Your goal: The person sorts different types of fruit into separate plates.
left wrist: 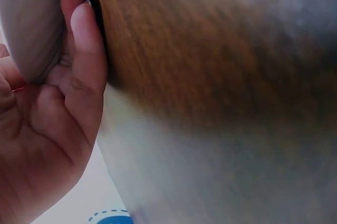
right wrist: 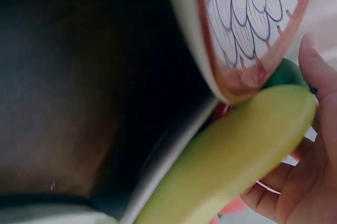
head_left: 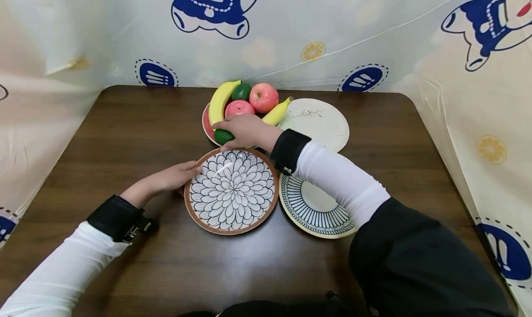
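Observation:
My left hand (head_left: 176,175) pinches the left rim of a plate with a black-and-white petal pattern and brown edge (head_left: 232,190). Its thumb lies on top, while fingers (left wrist: 87,29) reach under the plate, whose underside shows in the left wrist view. Over the fruit plate (head_left: 208,123) behind it, my right hand (head_left: 249,130) has thumb and index finger spread either side of a green avocado-like fruit (head_left: 223,136). In the right wrist view, a gap shows between the thumb (right wrist: 313,61) and the green fruit (right wrist: 287,74). A banana (right wrist: 237,145) lies close by.
The fruit plate also bears another banana (head_left: 222,100), a second green fruit (head_left: 241,92), a red apple (head_left: 264,98) and a pinkish fruit (head_left: 239,108). A cream plate (head_left: 320,123) and a blue-striped plate (head_left: 320,211) stand on the right of the brown table (head_left: 137,123).

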